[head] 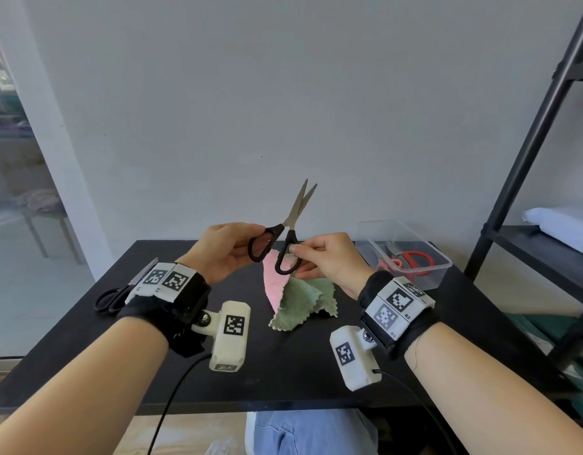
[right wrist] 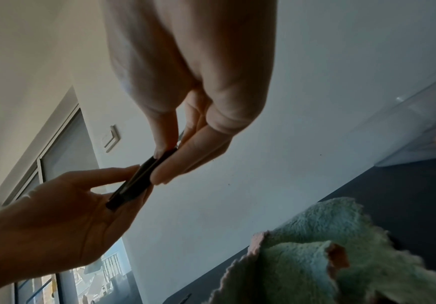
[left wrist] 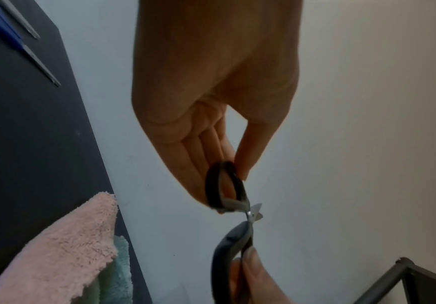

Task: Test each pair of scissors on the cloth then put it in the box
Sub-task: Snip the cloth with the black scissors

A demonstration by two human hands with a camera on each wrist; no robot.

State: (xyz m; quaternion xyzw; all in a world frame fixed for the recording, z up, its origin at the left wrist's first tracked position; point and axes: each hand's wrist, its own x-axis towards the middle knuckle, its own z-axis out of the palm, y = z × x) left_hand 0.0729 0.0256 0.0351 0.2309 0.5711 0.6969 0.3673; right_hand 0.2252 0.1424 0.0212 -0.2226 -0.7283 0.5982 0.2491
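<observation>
Black-handled scissors [head: 291, 221] are held up above the table, blades pointing up and slightly parted. My left hand [head: 224, 249] pinches the left handle loop [left wrist: 224, 183]. My right hand [head: 329, 261] pinches the right handle loop [right wrist: 144, 174] between thumb and fingers. Below them a pink and green cloth [head: 296, 297] lies crumpled in a peak on the black table [head: 283, 366]. The clear plastic box [head: 411, 254] at the right rear holds red-handled scissors [head: 411, 262].
Another pair of black-handled scissors [head: 119, 293] lies at the table's left edge, partly hidden by my left wrist. Blue-handled scissors [left wrist: 16, 39] also lie on the table. A black metal shelf [head: 539, 192] stands to the right. The wall is close behind the table.
</observation>
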